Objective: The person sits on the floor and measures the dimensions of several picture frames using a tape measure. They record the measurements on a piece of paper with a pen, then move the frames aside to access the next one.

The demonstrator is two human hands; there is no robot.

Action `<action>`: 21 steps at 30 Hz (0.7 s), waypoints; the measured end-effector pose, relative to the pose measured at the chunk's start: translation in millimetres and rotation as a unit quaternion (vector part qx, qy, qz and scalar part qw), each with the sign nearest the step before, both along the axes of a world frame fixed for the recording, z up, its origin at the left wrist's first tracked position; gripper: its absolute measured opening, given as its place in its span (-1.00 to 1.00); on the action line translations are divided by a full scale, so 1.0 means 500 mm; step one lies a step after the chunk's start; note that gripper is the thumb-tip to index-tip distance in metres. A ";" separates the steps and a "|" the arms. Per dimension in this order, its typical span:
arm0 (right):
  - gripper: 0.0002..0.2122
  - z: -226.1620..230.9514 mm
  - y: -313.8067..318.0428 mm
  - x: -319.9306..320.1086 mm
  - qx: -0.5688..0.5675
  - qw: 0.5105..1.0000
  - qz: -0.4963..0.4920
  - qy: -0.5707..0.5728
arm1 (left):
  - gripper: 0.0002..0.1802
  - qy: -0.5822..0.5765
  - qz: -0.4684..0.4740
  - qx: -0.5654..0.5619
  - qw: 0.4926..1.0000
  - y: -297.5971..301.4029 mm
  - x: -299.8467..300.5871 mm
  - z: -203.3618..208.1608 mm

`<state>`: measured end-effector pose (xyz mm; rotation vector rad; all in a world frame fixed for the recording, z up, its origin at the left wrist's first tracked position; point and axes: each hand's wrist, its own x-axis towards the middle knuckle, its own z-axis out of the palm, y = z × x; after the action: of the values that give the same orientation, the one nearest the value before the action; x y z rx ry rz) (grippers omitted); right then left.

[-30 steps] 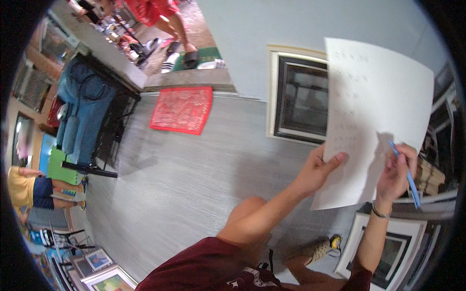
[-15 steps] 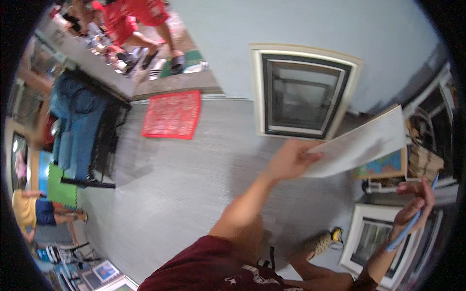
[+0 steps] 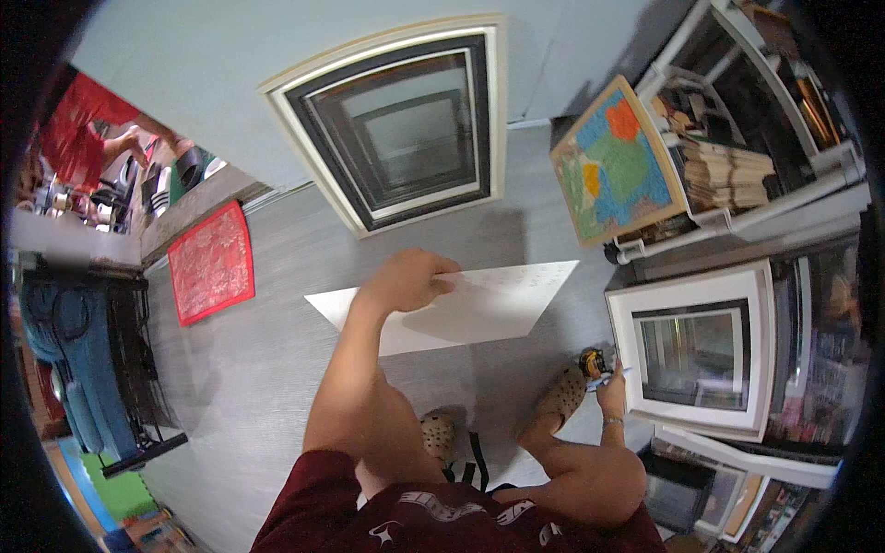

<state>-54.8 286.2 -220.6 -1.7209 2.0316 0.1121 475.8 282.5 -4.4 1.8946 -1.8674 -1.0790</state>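
Note:
My left hand [image 3: 412,281] pinches the upper edge of a stiff white sheet [image 3: 470,318], thumb on its face and fingers behind. Small faint marks run along the sheet's upper right part. Low at the right, my right hand [image 3: 610,394] is closed on a slim light-blue stick [image 3: 599,380], perhaps a pen. That hand is beside a yellow and black tape measure [image 3: 593,361] near my clog [image 3: 560,396]; whether the fingers touch it I cannot tell. A white-framed picture [image 3: 691,355] stands just right of this hand.
A large framed picture [image 3: 387,129] leans on the wall ahead. A colourful painting [image 3: 618,166] leans against a white shelf rack [image 3: 710,230]. On the left are a red mat [image 3: 212,263], a blue folding chair [image 3: 69,350] and a doorway with a person in red [image 3: 83,129].
My view has turned to the right. The white sheet has come in front of my body, more level. My right hand has dropped from raised at the right to beside the tape measure.

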 end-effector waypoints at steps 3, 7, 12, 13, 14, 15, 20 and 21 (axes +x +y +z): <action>-0.25 -0.086 0.020 -0.059 -0.059 0.994 0.074 -0.054 | -0.72 0.008 -0.058 0.050 0.997 -0.050 -0.007 -0.069; -0.23 -0.093 0.031 -0.022 -0.045 0.997 0.058 -0.007 | -0.69 0.012 -0.063 0.108 0.992 -0.067 0.008 -0.121; -0.21 -0.083 0.033 -0.003 -0.138 0.987 0.072 -0.044 | -0.61 -0.035 -0.015 0.117 0.992 -0.073 0.040 -0.218; -0.21 -0.075 0.026 0.019 -0.118 0.989 0.070 -0.058 | -0.60 -0.069 -0.002 0.105 0.992 -0.056 0.065 -0.248; -0.21 -0.077 0.024 0.020 -0.116 0.990 0.063 -0.051 | -0.58 -0.098 -0.003 0.088 0.991 -0.064 0.063 -0.256; -0.20 -0.080 0.021 0.024 -0.113 0.991 0.057 -0.044 | -0.55 -0.113 0.000 0.115 0.987 -0.071 0.065 -0.264; -0.20 -0.094 -0.002 0.023 -0.076 0.996 0.024 -0.030 | -0.44 -0.164 0.034 0.190 0.967 -0.094 0.056 -0.251; -0.20 -0.095 -0.006 0.028 -0.063 0.997 0.018 -0.029 | -0.43 -0.177 0.042 0.188 0.965 -0.091 0.059 -0.255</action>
<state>-40.9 283.4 -268.0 -1.8157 2.0052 -0.0556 505.4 236.9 -131.7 2.5018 -1.8307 -1.1976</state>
